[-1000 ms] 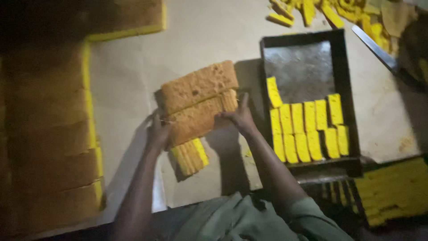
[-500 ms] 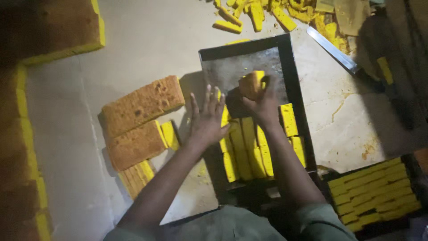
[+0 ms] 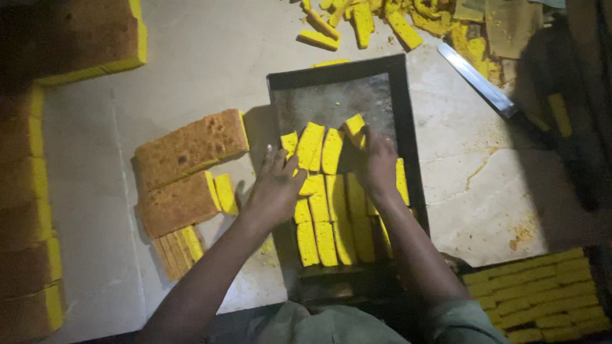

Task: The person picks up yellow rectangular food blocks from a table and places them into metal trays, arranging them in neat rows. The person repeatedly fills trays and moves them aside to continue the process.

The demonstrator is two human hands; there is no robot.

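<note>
Hands setting cake slices (image 3: 331,210) into tray (image 3: 401,95); right hand (image 3: 376,162) grip holds slice, left hand (image 3: 277,188) grip loose, steadying row; keep slices snug, parallel

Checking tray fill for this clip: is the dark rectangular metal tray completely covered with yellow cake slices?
No: the far part of the dark rectangular metal tray is bare, with the yellow cake slices only in its near part.
</note>
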